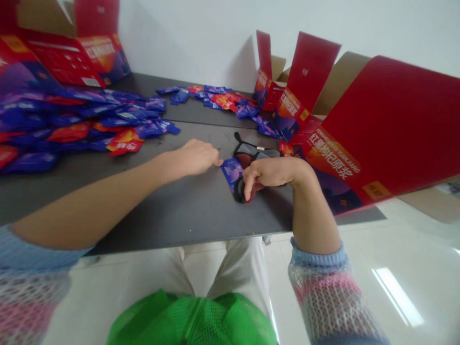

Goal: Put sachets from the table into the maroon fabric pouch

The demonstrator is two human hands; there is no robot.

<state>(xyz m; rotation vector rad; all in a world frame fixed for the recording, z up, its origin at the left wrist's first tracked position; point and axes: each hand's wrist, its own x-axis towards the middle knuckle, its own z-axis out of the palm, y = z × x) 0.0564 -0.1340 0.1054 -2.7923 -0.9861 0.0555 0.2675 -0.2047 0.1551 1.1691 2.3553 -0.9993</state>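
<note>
My left hand [196, 157] rests on the dark table [172, 211], fingers curled and pinched at the left edge of a small blue sachet [232, 170]. My right hand [271, 173] is closed over the sachet's other side and over a dark rounded object with a red part [240, 191] beneath it; what that object is I cannot make out. Just behind the hands lies a grey and black tool with a black handle [251, 151].
A big heap of blue and red sachets [72, 124] covers the table's left side, with a smaller scatter [223, 99] at the back. Open red cartons [359, 139] stand at the right, and more cartons [64, 48] at the back left. A green mesh bag [194, 318] lies on my lap.
</note>
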